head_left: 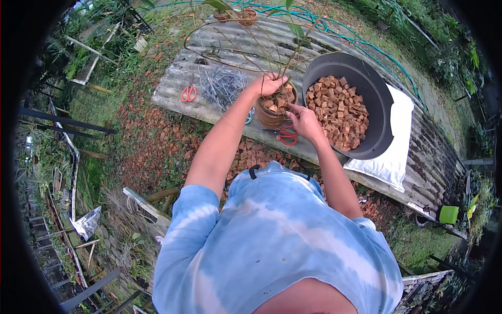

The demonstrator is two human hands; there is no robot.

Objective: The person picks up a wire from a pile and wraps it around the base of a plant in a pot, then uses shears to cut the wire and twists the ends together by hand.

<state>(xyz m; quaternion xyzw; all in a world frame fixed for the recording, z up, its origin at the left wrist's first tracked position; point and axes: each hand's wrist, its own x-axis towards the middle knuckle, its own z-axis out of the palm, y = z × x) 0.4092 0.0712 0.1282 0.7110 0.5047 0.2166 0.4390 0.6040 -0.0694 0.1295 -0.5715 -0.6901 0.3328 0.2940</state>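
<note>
A clay pot [272,119] stands near the front edge of the corrugated table, with brown chunks [282,99] inside and a long-stemmed plant [285,63] rising from it. At the pot's left rim, my left hand [269,83] is closed round the base of the stems. My right hand [304,121] is at the right rim, fingers pinched together by the chunks; what they hold, if anything, is too small to tell. Just right of it is a large dark tub [379,104] holding many brown chunks [340,112]. Red-handled scissors [287,136] lie against the pot's foot.
Left of the pot are a heap of grey wire pieces [222,86] and another red-handled pair of scissors [189,94]. A white sack [389,167] lies under the tub. Small pots [247,17] and a green hose [361,39] are at the far side.
</note>
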